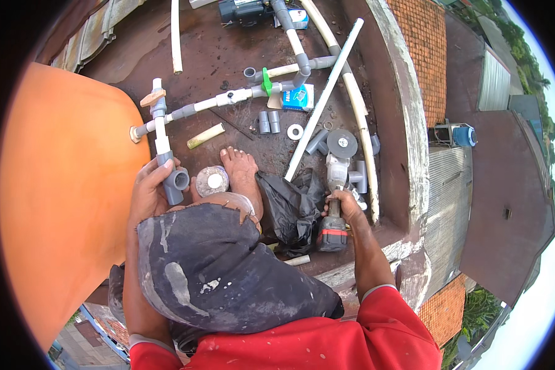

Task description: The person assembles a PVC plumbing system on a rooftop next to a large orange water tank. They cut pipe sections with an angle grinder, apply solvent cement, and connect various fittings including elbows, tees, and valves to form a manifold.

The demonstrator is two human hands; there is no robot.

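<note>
My left hand (145,190) is closed around a grey PVC tee (176,182), its side mouth facing up. A short white pipe (162,143) runs from the tee to a grey valve with an orange handle (153,97). This assembly overlaps the pipe line from the orange tank (74,185); I cannot tell whether they join. On the right, my right hand (350,207) grips the handle of a cordless angle grinder (337,171). Its dark disc (342,143) points away from me, and its red and black battery (333,236) is nearest my body.
A black plastic bag (295,209) lies beside the grinder, and a round can (212,180) stands near my foot. A long white pipe (327,95) slants across the floor. Grey couplings (269,122), a green-handled valve (266,82) and a pump (243,11) are farther off. A low wall (407,111) borders the right.
</note>
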